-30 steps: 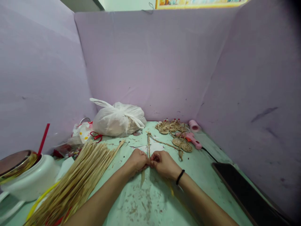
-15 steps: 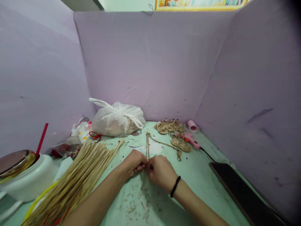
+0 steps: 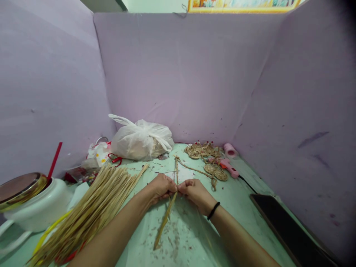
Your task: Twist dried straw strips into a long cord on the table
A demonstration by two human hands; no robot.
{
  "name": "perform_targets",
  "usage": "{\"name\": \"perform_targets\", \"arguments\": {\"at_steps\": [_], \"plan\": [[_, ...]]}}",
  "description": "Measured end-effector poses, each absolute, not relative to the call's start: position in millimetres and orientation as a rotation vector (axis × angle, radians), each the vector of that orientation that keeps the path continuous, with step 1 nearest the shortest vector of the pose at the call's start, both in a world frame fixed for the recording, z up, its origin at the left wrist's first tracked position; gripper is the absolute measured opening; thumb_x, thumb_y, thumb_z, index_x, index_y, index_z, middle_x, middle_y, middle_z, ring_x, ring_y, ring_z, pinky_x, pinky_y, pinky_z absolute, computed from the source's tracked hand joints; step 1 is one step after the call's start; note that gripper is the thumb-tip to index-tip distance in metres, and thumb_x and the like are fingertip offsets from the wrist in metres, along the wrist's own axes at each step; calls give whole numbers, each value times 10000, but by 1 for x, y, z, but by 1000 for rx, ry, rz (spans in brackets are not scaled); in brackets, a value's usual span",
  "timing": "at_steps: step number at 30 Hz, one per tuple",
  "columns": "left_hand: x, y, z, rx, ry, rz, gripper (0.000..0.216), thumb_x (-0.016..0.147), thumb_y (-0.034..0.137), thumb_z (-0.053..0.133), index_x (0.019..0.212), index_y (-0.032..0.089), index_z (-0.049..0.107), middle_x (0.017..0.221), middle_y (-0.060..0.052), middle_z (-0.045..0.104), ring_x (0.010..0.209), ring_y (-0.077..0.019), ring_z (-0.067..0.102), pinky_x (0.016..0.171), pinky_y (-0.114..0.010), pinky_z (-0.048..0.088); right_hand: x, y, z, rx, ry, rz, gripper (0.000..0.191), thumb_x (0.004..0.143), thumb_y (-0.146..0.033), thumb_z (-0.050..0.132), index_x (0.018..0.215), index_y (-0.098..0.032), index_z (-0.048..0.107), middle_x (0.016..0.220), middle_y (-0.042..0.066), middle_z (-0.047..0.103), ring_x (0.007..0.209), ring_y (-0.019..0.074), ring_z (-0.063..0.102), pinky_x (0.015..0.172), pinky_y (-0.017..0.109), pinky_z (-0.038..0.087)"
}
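A thin twisted straw cord (image 3: 177,171) runs toward me from the middle of the table, where its far end joins a second length lying off to the right. My left hand (image 3: 162,187) pinches the near end of it between thumb and fingers. Close beside, fingertips almost touching the left ones, my right hand (image 3: 196,193) is closed in a pinch on the same cord. From under the fingers a flat, dry straw strip (image 3: 164,226) hangs down toward the front. The exact point of grip is hidden by the fingertips.
A bundle of dry straw strips (image 3: 91,207) lies at left, by a white pot (image 3: 41,207). Farther back sit a tied white plastic bag (image 3: 141,142), coiled straw pieces (image 3: 201,150) and a pink glue gun (image 3: 229,167). A dark flat device (image 3: 289,226) lies right.
Both hands have opened out from tighter fists into fingertip pinches on the cord. The loose straw strip below them now shows clearly. The view has shifted slightly.
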State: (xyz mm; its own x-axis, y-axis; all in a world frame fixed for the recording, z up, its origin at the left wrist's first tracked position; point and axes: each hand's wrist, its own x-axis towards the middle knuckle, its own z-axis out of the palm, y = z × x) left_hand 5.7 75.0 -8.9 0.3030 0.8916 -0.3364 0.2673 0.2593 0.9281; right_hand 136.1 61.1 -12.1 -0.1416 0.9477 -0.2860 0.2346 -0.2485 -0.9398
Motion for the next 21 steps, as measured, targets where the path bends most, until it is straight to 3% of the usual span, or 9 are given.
{"name": "perform_targets", "arguments": {"at_steps": [3,7,13,21], "plan": [[6,74,-6,1361,1263,524,64,527,142,488,464,132,495,343,48,378,283,-43,271,323,-191,174,138,63,-17,-1480,-1349,1410,88,541,-117,501,457,-132,478,360,-73,349,357,26,218,386,205,119],[-17,86,10,1559,1467,377,79,559,159,517,541,115,580,430,10,494,337,-65,360,360,-199,270,136,64,-22,-1472,-1336,1463,86,552,-147,508,470,-138,484,344,-77,338,336,24,193,383,212,100],[-87,113,33,1590,2082,766,203,670,204,480,785,119,624,565,-18,569,491,-103,486,476,-208,347,132,62,-24,-1501,-1297,1484,95,569,-163,522,481,-139,494,341,-79,319,315,22,192,366,216,80],[-80,117,5,1848,2329,431,154,587,202,528,644,112,638,668,-94,619,648,-186,557,506,-230,318,132,64,-26,-1496,-1302,1491,96,565,-163,526,480,-137,491,353,-70,334,323,20,197,361,211,80]]}}
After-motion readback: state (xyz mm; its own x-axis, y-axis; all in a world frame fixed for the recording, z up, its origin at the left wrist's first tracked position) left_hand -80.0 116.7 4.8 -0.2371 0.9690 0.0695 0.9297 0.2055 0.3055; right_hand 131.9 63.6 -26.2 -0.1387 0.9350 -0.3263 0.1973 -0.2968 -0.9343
